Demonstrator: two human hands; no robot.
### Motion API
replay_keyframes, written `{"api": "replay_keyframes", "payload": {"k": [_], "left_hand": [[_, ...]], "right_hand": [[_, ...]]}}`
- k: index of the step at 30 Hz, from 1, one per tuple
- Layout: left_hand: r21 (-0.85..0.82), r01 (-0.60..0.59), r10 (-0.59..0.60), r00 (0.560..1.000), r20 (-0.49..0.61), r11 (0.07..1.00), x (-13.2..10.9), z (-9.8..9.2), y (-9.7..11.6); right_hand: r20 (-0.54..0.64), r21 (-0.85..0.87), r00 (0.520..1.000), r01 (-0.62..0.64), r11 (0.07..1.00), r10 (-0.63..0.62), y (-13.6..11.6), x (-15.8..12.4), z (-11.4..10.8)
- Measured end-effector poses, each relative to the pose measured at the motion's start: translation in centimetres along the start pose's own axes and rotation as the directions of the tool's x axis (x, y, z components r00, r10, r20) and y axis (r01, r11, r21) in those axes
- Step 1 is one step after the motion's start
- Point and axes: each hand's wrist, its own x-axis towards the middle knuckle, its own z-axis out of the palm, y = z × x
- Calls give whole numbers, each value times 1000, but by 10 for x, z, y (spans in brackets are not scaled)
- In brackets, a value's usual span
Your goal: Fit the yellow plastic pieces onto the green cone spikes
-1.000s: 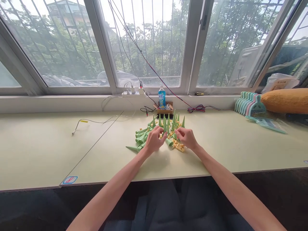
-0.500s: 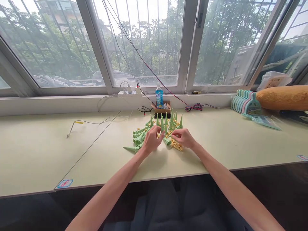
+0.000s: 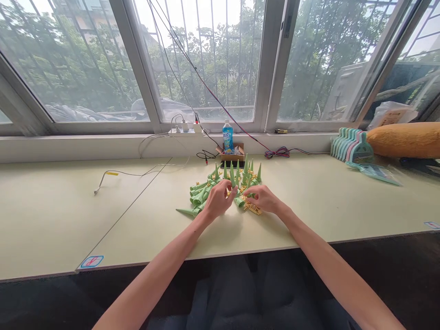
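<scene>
My left hand (image 3: 221, 197) is closed round a green cone (image 3: 233, 177), which points upward near the middle of the pile. Just to the right, my right hand (image 3: 261, 198) is pinched over the yellow pieces; whatever its fingertips hold is too small to make out. Several green cones (image 3: 199, 198) lie on their sides left of my left hand, and others stand upright behind both hands. Small yellow pieces (image 3: 252, 208) are heaped below my right hand. A green cone lying down (image 3: 239, 201) shows its wide end between the hands.
Behind the pile, a blue bottle (image 3: 227, 137) stands in a small cardboard box (image 3: 237, 156). Cables (image 3: 282, 151) lie along the windowsill. Teal and pink plastic items (image 3: 354, 145) and an orange cushion (image 3: 405, 140) are at the right on the pale table (image 3: 309, 201).
My right hand's fingers have shifted slightly left, closer to the cone in my left hand. My left hand has hardly moved and keeps its hold.
</scene>
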Motion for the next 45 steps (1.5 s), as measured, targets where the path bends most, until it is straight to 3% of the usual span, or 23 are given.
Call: {"api": "replay_keyframes", "payload": {"k": [13,22,33,45], "left_hand": [[12,-25,24,999,25,1000,0,1,0],[6,-38,38,999,29,999,0,0,2],[15,-57,56,998,37,998,0,0,2],[-4,0,0,998,57,1000,1,1,2]], "right_hand": [[38,-38,998,-49,998,50,2,-2,2],[-11,-28,1000,22,999,-23,2,0,4],[13,-25,1000,-15,1000,15,0,-1,9],[-11,-22,999,-51,998,51,-2,1,13]]}}
